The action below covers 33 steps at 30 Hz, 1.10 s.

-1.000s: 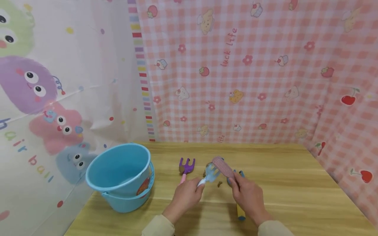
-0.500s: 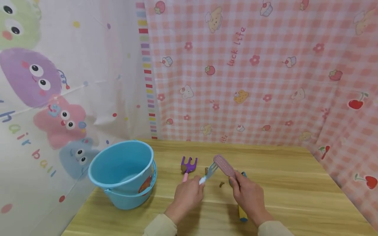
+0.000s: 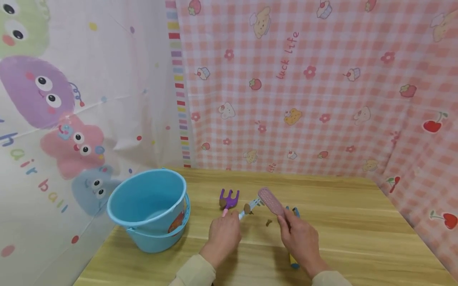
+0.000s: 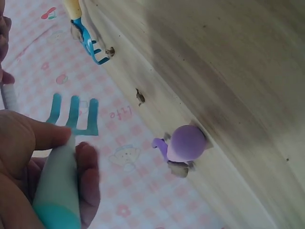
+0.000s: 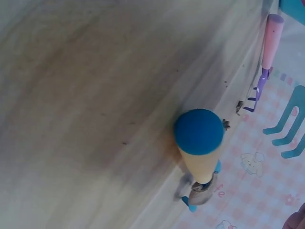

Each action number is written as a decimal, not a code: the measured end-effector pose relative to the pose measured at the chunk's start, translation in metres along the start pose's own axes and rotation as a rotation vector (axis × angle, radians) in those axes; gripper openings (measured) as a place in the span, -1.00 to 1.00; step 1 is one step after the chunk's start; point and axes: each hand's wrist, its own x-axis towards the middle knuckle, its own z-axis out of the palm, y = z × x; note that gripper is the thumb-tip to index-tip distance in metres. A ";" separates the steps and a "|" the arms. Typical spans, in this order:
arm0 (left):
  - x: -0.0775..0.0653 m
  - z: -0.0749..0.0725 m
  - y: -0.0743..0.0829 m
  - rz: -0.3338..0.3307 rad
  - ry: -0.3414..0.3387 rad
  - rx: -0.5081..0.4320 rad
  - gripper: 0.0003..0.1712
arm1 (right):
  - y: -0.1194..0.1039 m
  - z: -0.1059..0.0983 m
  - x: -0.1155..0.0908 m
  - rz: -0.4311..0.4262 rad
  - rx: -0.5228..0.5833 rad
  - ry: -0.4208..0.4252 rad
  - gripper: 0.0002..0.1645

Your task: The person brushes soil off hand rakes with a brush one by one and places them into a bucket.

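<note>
My left hand [image 3: 223, 236] grips a small light-blue rake [image 3: 255, 203] by its pale handle [image 4: 59, 181], three tines pointing away from the fingers. In the head view the tines lie beside the dotted head of a pink brush [image 3: 270, 201]. My right hand [image 3: 301, 240] holds that brush by its handle, thumb along it. Beyond the left hand a purple rake [image 3: 229, 198] with a pink handle rests on the table, a brown clump at its tines. Partly hidden under the right hand lies a blue rake with a yellow handle [image 5: 198, 164].
A light-blue bucket [image 3: 154, 236] stands on the wooden table [image 3: 368, 222] at the left. Small brown bits [image 3: 269, 223] lie between the tools. Patterned cloth [image 3: 322, 95] hangs behind and along both sides.
The light-blue rake has turned in my left hand, which has drawn slightly back left. My right hand keeps the brush nearly still. The head view has shifted a little.
</note>
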 end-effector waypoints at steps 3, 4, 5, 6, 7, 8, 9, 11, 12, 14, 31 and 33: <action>0.000 0.000 0.000 0.003 -0.025 0.021 -0.75 | 0.000 0.000 -0.003 0.038 -0.006 -0.012 -0.74; 0.000 0.000 0.000 0.006 -0.036 0.023 -0.76 | 0.000 -0.001 -0.004 0.051 -0.005 -0.016 -0.74; 0.000 0.000 0.000 0.008 -0.048 0.027 -0.76 | 0.001 -0.001 -0.005 0.061 -0.006 -0.018 -0.75; 0.001 -0.001 0.001 0.007 -0.061 0.026 -0.78 | 0.002 -0.001 -0.006 0.071 -0.005 -0.021 -0.76; 0.001 0.000 0.001 0.005 -0.071 0.020 -0.81 | 0.003 -0.001 -0.007 0.078 -0.002 -0.027 -0.78; 0.001 0.000 0.001 0.003 -0.082 0.015 -0.82 | 0.003 -0.001 -0.008 0.084 -0.001 -0.034 -0.81; 0.001 0.000 0.001 0.001 -0.090 0.005 -0.83 | 0.004 -0.001 -0.009 0.093 0.001 -0.044 -0.82; 0.000 0.000 0.002 -0.004 -0.096 -0.017 -0.84 | 0.006 -0.001 -0.011 0.107 0.002 -0.060 -0.85; 0.000 0.000 0.002 -0.005 -0.099 -0.030 -0.84 | 0.007 -0.001 -0.011 0.113 0.000 -0.063 -0.85; -0.001 0.000 0.003 0.005 -0.106 -0.051 -0.85 | 0.008 -0.001 -0.013 0.122 -0.003 -0.067 -0.84; -0.003 0.010 -0.001 0.133 -0.020 -0.087 -0.81 | 0.012 -0.011 -0.018 0.200 -0.001 -0.145 -0.64; -0.004 0.011 -0.001 0.136 0.009 -0.091 -0.80 | 0.013 -0.013 -0.018 0.207 -0.001 -0.151 -0.63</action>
